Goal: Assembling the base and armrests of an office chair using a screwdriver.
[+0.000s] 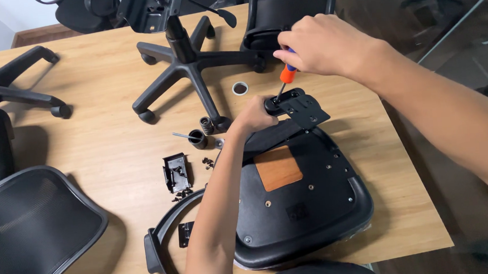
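Note:
My right hand point(320, 43) grips an orange-and-blue screwdriver point(286, 75), its tip pointing down into a black metal bracket point(303, 107). My left hand point(255, 116) clasps the near left end of that bracket. The bracket rests at the far edge of an upturned black chair seat point(305, 206), which lies on the wooden table point(101, 106) and carries a brown rectangular patch point(278, 167) on its underside.
A black five-star chair base point(186, 64) with its column stands behind. A small ring point(240, 87), a black cylinder point(197, 138), loose screws point(182, 192) and a small black plate point(177, 172) lie left of the seat. A curved armrest point(162, 238) and mesh backrests point(29, 229) sit nearby.

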